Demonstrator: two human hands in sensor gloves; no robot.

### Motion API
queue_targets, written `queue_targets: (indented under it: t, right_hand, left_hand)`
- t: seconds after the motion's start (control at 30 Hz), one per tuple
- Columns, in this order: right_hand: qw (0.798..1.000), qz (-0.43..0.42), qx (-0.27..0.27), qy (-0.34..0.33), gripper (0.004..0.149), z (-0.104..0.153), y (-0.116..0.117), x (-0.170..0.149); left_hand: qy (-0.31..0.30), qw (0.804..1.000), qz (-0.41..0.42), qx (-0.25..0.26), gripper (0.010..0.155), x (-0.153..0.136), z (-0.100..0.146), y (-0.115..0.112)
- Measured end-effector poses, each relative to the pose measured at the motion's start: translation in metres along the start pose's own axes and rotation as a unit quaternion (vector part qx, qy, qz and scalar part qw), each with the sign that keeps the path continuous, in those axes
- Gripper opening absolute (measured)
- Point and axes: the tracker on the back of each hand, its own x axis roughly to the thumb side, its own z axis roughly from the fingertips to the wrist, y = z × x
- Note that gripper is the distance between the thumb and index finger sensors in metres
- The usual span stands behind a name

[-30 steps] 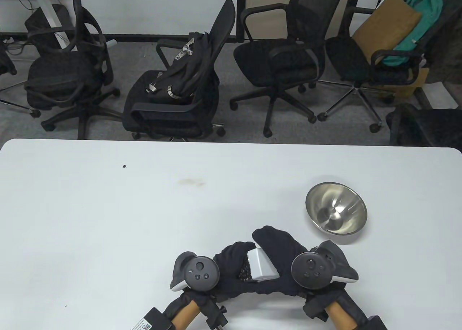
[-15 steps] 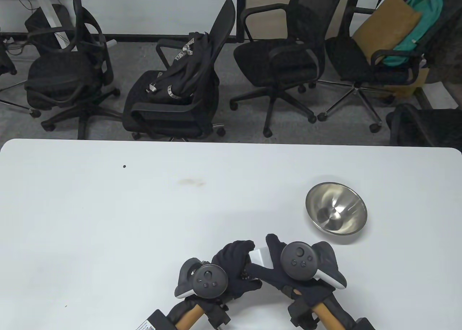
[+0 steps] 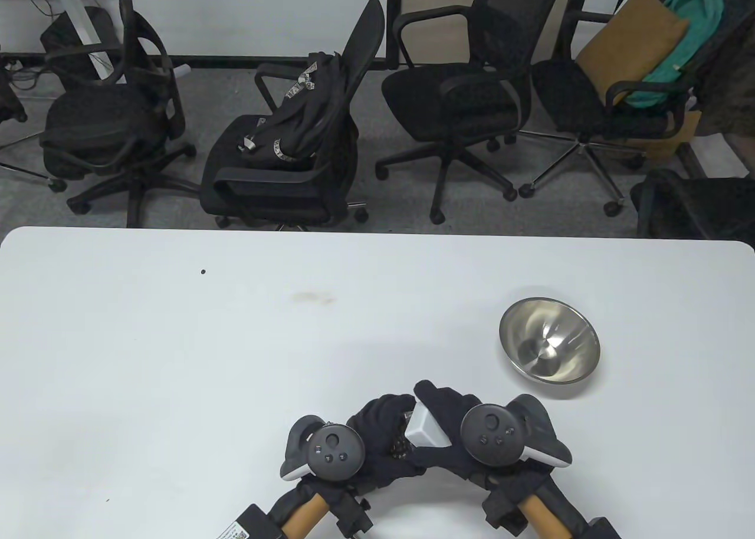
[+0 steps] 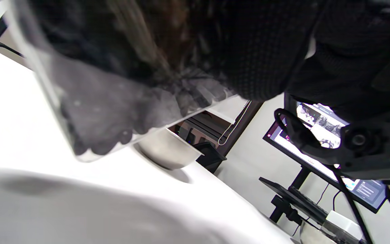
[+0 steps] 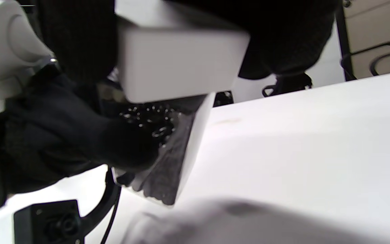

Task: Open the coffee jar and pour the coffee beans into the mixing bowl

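A clear square coffee jar (image 3: pixel 402 440) with dark beans is held above the table near the front edge. My left hand (image 3: pixel 380 439) grips its body; the jar shows close up in the left wrist view (image 4: pixel 113 112) and in the right wrist view (image 5: pixel 168 162). My right hand (image 3: pixel 448 424) grips the white square lid (image 3: pixel 426 428), which sits on the jar's top and also shows in the right wrist view (image 5: pixel 178 67). The steel mixing bowl (image 3: pixel 550 339) stands empty to the right and farther back, also visible in the left wrist view (image 4: pixel 166 150).
The white table (image 3: pixel 177 356) has a small dark speck (image 3: pixel 203 272) and a faint stain (image 3: pixel 309 296) toward the back. Black office chairs (image 3: pixel 283 150) stand beyond the far edge. A monitor (image 4: pixel 320 125) shows in the left wrist view.
Both hands shifted with the jar: the right hand swung in over the lid, then turned back slightly. The jar has stayed in both hands with the lid on it. The bowl has not moved.
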Motion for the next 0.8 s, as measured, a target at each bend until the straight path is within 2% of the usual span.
queue_targets:
  t: [0.23, 0.33, 0.37, 0.4, 0.43, 0.5, 0.6, 0.7, 0.8]
  right_hand:
    - [0.995, 0.071, -0.026, -0.068, 0.086, 0.004, 0.000, 0.005]
    - [0.995, 0.074, -0.002, -0.066, 0.090, 0.004, -0.001, 0.004]
    - [0.996, 0.068, 0.016, -0.058, 0.097, 0.004, -0.003, 0.004]
    - [0.998, 0.049, 0.004, -0.044, 0.103, 0.006, -0.006, 0.003]
    - [0.999, 0.038, -0.008, -0.037, 0.104, 0.007, -0.007, 0.003]
    - [0.998, -0.008, -0.048, 0.038, 0.100, 0.009, -0.010, 0.000]
    - [0.995, -0.041, -0.039, 0.087, 0.101, 0.008, -0.008, -0.004]
    - [0.992, -0.052, -0.039, 0.107, 0.101, 0.006, -0.005, -0.006]
    - [0.993, -0.049, -0.025, 0.100, 0.099, 0.003, -0.002, -0.007]
  left_hand:
    - [-0.011, 1.000, 0.021, -0.012, 0.094, -0.002, 0.000, 0.001]
    - [-0.008, 1.000, 0.016, -0.006, 0.095, -0.001, 0.000, 0.001]
    - [-0.009, 1.000, 0.013, -0.002, 0.095, 0.000, 0.000, 0.001]
    - [-0.008, 1.000, 0.008, 0.003, 0.095, 0.002, 0.000, 0.002]
    - [-0.004, 1.000, 0.003, 0.007, 0.095, 0.003, 0.000, 0.002]
    - [-0.002, 1.000, -0.014, 0.017, 0.095, 0.005, 0.001, 0.003]
    - [0.006, 0.999, -0.030, 0.026, 0.095, 0.007, 0.001, 0.001]
    - [0.010, 0.999, -0.038, 0.030, 0.095, 0.007, 0.001, -0.001]
    - [0.009, 0.999, -0.039, 0.030, 0.095, 0.008, 0.001, -0.001]
